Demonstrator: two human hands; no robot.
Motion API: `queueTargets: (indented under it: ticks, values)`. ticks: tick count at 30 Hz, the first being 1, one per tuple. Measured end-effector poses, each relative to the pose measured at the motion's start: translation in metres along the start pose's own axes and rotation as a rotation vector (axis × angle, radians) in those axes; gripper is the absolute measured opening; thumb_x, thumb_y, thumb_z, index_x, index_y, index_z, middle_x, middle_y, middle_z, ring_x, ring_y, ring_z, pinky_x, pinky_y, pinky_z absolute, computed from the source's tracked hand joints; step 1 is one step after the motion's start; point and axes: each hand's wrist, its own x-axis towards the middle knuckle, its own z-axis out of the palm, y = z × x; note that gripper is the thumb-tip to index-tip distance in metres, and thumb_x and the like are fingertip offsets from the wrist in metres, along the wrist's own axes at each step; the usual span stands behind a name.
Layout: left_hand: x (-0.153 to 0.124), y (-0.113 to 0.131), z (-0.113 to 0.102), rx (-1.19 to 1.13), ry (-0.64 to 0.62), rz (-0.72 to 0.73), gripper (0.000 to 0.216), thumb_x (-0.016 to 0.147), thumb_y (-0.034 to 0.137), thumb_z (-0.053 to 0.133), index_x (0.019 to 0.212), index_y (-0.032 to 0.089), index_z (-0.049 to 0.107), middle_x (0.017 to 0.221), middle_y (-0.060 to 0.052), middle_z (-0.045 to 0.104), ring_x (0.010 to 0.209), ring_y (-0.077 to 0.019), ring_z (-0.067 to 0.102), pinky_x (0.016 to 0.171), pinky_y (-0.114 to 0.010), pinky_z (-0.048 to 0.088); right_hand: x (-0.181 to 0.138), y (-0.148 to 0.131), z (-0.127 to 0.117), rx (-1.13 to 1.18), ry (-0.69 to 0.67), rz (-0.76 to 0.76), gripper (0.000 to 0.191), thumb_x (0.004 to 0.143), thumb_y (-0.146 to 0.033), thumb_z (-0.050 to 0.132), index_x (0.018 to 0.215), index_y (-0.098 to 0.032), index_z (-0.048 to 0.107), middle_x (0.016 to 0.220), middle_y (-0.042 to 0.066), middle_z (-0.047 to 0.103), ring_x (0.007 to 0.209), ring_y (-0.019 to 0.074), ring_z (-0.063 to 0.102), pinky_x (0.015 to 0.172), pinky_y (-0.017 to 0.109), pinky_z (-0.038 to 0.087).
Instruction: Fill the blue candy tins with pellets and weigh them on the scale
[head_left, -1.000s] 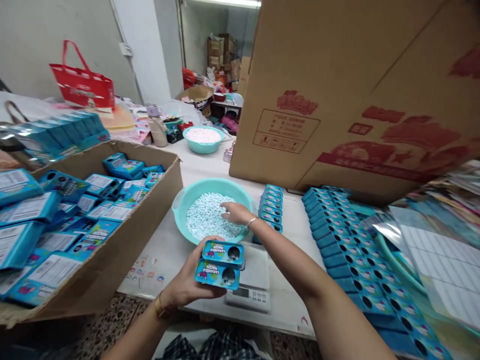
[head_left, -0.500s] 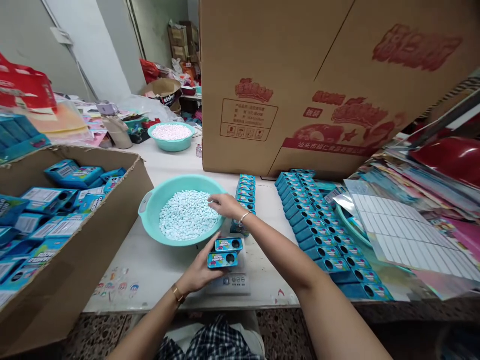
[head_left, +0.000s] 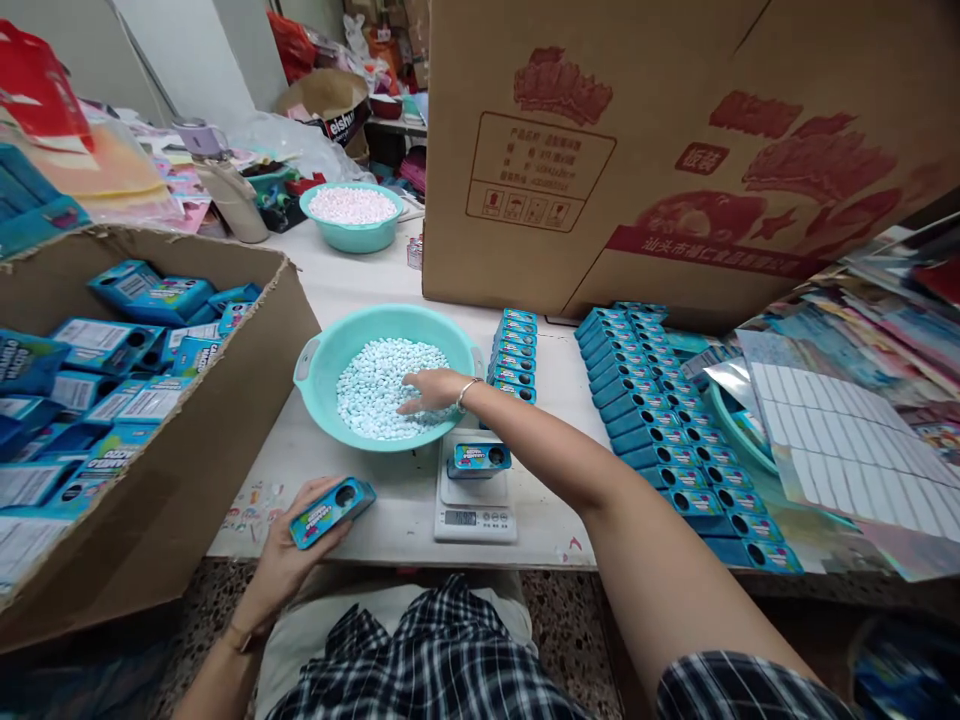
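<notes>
My left hand (head_left: 300, 535) is closed around a small blue candy box (head_left: 330, 512) with a round dark hole in its top, near the table's front edge. Over the turquoise basin (head_left: 315, 425), my right hand (head_left: 435, 392) reaches into the pale blue candies (head_left: 375, 385); its fingers are apart, the tips touching the pile. Another blue box (head_left: 481, 458) stands on a white digital scale (head_left: 480, 528), whose display is lit but too small to read surely. A row of similar boxes (head_left: 517, 350) stands behind my right wrist.
A cardboard carton of blue boxes (head_left: 247, 400) stands at left. Several rows of boxes (head_left: 667, 430) fill the right side, beside label sheets (head_left: 817, 420). A big printed carton (head_left: 555, 260) blocks the back. A second basin (head_left: 360, 240) holds pinkish candies.
One of the two boxes at my left hand now stands on the scale. My left hand has moved left and toward me with the other. My right hand has reached further into the candies.
</notes>
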Motion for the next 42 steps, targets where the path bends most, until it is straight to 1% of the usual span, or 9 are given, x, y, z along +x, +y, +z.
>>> queueTargets:
  ticks: [5,11,15,19,22,25,31,37,42]
  values:
    - [0.01,-0.018,0.006,-0.015,0.097,-0.035,0.048,0.082,0.041,0.069,0.123,0.017,0.061,0.128,-0.012,0.06,0.121,-0.0284,0.058,0.105,-0.042,0.047,0.015,-0.015,0.021,0.172,-0.124,0.072,0.067,0.056,-0.051,0.087,0.11,-0.019,0.064,0.128,0.019,0.06,0.112,0.0405,0.059,0.089,0.044,0.046]
    - [0.007,-0.018,0.008,-0.059,0.111,-0.102,0.064,0.08,0.042,0.072,0.135,0.019,0.05,0.136,-0.013,0.055,0.125,-0.0296,0.056,0.109,-0.048,0.044,0.025,-0.025,0.027,0.49,-0.063,0.106,0.02,0.072,-0.028,0.079,0.082,-0.019,0.064,0.098,0.01,0.07,0.099,0.0306,0.064,0.082,0.036,0.048]
    - [-0.014,-0.014,0.001,-0.014,0.437,-0.009,0.081,0.073,0.036,0.079,0.143,0.022,0.041,0.143,-0.014,0.048,0.132,-0.0327,0.049,0.109,-0.05,0.044,0.028,-0.02,0.014,0.824,-0.007,0.168,0.016,0.089,-0.036,0.06,0.09,-0.02,0.06,0.086,0.005,0.068,0.071,0.018,0.065,0.059,0.026,0.048]
    - [-0.035,0.003,0.002,-0.019,0.687,0.13,0.068,0.072,0.024,0.079,0.134,0.024,0.052,0.133,-0.009,0.053,0.119,-0.029,0.058,0.105,-0.047,0.048,0.028,-0.012,0.004,1.222,0.063,0.267,0.022,0.094,-0.043,0.051,0.096,-0.021,0.052,0.082,0.004,0.066,0.068,0.0137,0.065,0.051,0.021,0.048]
    - [-0.041,0.021,0.012,0.002,0.598,0.147,0.052,0.076,0.022,0.076,0.125,0.023,0.059,0.121,-0.007,0.06,0.109,-0.0258,0.062,0.102,-0.046,0.05,0.026,-0.008,0.002,1.344,0.115,0.319,0.019,0.096,-0.039,0.051,0.091,-0.021,0.049,0.077,0.002,0.062,0.062,0.01,0.062,0.05,0.017,0.047]
    - [-0.032,0.04,0.028,0.018,0.383,0.165,0.04,0.081,0.024,0.07,0.12,0.024,0.061,0.115,-0.006,0.064,0.108,-0.0246,0.062,0.1,-0.043,0.051,0.025,-0.006,0.002,1.403,0.149,0.349,0.012,0.095,-0.032,0.052,0.095,-0.021,0.05,0.08,0.0,0.062,0.059,0.0072,0.058,0.054,0.018,0.049]
    - [0.017,0.073,0.079,-0.005,-0.047,0.157,0.051,0.085,0.032,0.067,0.133,0.024,0.052,0.135,-0.01,0.058,0.124,-0.0273,0.056,0.102,-0.043,0.049,0.017,-0.012,-0.007,1.298,0.163,0.356,0.018,0.088,-0.033,0.062,0.104,-0.025,0.06,0.1,0.002,0.069,0.076,0.0139,0.062,0.076,0.038,0.053]
    - [0.052,0.072,0.136,-0.075,-0.131,0.143,0.08,0.079,0.028,0.071,0.149,0.02,0.033,0.153,-0.015,0.039,0.142,-0.0324,0.036,0.118,-0.051,0.028,-0.026,-0.007,-0.029,1.122,0.267,0.263,0.018,0.082,-0.035,0.07,0.096,-0.024,0.07,0.11,0.003,0.07,0.094,0.0185,0.063,0.081,0.032,0.049]
    - [0.059,0.069,0.158,-0.186,-0.123,0.076,0.046,0.084,0.028,0.065,0.127,0.02,0.053,0.121,-0.01,0.064,0.114,-0.0271,0.061,0.1,-0.043,0.046,-0.107,0.02,-0.013,1.307,0.634,0.128,0.034,0.079,-0.051,0.068,0.097,-0.022,0.068,0.1,0.007,0.071,0.09,0.0194,0.067,0.072,0.028,0.051]
